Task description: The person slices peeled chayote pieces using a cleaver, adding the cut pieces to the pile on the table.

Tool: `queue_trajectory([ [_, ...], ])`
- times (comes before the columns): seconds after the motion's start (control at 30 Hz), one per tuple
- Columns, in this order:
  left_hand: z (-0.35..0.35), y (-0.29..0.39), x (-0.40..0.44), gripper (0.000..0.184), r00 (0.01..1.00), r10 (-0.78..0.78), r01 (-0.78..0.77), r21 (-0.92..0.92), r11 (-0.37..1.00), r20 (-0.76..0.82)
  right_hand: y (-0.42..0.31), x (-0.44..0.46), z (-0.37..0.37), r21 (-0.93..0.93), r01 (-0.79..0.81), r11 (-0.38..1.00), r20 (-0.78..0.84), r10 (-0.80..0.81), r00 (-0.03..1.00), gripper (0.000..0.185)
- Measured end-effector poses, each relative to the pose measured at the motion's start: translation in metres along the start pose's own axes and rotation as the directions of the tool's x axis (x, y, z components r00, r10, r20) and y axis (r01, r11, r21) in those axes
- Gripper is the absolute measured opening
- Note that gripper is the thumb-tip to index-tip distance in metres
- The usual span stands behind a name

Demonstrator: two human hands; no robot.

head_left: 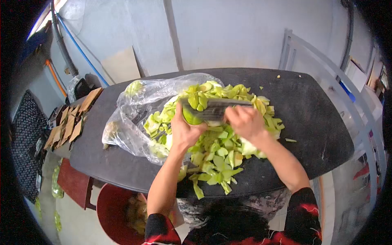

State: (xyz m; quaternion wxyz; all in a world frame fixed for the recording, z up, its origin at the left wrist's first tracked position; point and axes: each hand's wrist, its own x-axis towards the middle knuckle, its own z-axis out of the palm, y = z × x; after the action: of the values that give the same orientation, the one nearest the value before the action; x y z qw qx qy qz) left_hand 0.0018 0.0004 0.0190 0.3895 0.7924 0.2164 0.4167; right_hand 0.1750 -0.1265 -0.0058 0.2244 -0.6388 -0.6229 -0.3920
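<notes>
My left hand (184,131) is wrapped round a pale green chayote (190,116) above the middle of the table. My right hand (246,122) is closed on the handle of a wide-bladed knife (215,110). The blade is smeared by motion and reaches left to the chayote; whether it has entered the flesh I cannot tell. Another lobed green piece (198,100) shows just behind the blade. Below and around both hands lies a heap of cut chayote slices (221,157), spread across the tabletop. The handle itself is mostly hidden by my fingers.
A clear plastic bag (136,136) lies left of the heap, partly under it. The dark table (310,118) has rounded edges. A red bin (112,216) stands below its front left edge. Cardboard pieces (73,122) lie at far left; a grey metal rail (322,57) runs along the right.
</notes>
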Motion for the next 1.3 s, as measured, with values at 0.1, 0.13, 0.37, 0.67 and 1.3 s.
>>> queue_trajectory([
  [0.1,0.002,-0.010,-0.001,0.065,0.993,0.112,-0.111,0.035,0.993,-0.044,0.031,-0.003,0.002,-0.052,-0.208,0.977,0.173,0.213,0.962,0.007],
  [0.13,0.005,-0.014,0.003,0.066,0.992,0.125,-0.127,-0.082,0.989,-0.030,0.037,-0.005,0.000,-0.043,-0.210,0.977,0.122,0.214,0.969,0.005],
  [0.37,-0.002,-0.045,0.010,0.067,0.949,-0.133,0.302,-0.693,0.655,0.287,0.023,-0.003,-0.024,0.080,-0.262,0.962,0.110,0.252,0.961,0.015],
  [0.67,-0.002,-0.091,0.010,0.042,0.914,-0.085,0.405,-0.905,0.127,0.397,-0.012,0.002,-0.036,0.087,0.005,0.996,-0.092,0.003,0.996,0.013],
  [1.3,-0.004,-0.106,0.015,0.048,0.841,0.346,0.431,-0.902,0.035,0.416,-0.049,0.037,-0.032,0.227,0.187,0.956,-0.208,-0.140,0.968,0.016],
])
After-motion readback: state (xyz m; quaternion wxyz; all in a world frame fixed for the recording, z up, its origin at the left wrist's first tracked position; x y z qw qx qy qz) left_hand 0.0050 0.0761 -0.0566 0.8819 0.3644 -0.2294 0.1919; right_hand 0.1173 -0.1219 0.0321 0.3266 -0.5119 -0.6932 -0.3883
